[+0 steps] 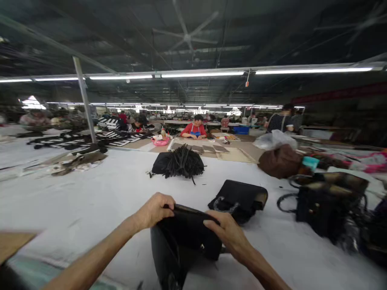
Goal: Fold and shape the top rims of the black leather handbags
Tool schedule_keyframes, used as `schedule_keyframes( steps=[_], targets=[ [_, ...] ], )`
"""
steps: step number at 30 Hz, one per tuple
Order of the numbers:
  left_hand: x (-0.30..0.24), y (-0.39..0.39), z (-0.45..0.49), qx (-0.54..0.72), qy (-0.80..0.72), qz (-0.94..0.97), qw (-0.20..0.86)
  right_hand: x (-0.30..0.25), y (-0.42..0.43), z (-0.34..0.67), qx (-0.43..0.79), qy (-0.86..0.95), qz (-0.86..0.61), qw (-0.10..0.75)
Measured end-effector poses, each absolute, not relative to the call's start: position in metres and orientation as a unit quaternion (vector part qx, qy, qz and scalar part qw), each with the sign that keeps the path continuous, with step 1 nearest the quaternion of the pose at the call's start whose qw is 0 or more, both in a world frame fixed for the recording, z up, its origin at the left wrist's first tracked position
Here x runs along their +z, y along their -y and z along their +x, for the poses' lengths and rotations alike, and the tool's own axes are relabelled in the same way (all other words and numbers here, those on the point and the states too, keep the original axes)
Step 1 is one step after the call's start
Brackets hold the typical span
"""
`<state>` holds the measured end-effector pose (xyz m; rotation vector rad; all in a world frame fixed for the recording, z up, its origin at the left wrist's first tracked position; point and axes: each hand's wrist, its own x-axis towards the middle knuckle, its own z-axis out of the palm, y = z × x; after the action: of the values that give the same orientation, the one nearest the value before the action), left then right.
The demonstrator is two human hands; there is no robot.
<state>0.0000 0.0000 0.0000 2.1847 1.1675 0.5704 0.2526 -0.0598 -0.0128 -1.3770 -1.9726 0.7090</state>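
Observation:
A black bag (pixel 187 233) is held up over the white table, its upper edge stretched between my two hands. My left hand (pixel 157 211) pinches the edge at its left end, thumb on the near side. Toward the right end, my right hand (pixel 226 229) grips the same edge, thumb in front and fingers behind. A small metal piece shows on the bag's lower right. Just beyond my right hand lies another black bag (pixel 238 197) with a wrapped handle. Farther off sits a pile of black strips (pixel 184 161).
The white table (pixel 115 189) spreads around me. Several black handbags (pixel 326 205) stand at right, near a brown bundle (pixel 279 161). Dark scraps (pixel 81 159) lie at left. A person in red (pixel 193 129) sits across, by a pink basket (pixel 161 141); another person (pixel 279 121) stands at right.

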Motion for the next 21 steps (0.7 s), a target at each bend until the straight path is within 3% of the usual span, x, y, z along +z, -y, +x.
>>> schedule_keyframes(
  steps=[10, 21],
  targets=[
    [0.007, 0.011, 0.006, 0.250, -0.356, 0.782, 0.446, -0.011, 0.070, 0.262, 0.315, 0.727, -0.532, 0.299],
    [0.015, 0.020, 0.011, 0.253, -0.321, 0.829, 0.382, -0.014, 0.065, 0.265, 0.330, 0.724, -0.504, 0.335]
  ],
)
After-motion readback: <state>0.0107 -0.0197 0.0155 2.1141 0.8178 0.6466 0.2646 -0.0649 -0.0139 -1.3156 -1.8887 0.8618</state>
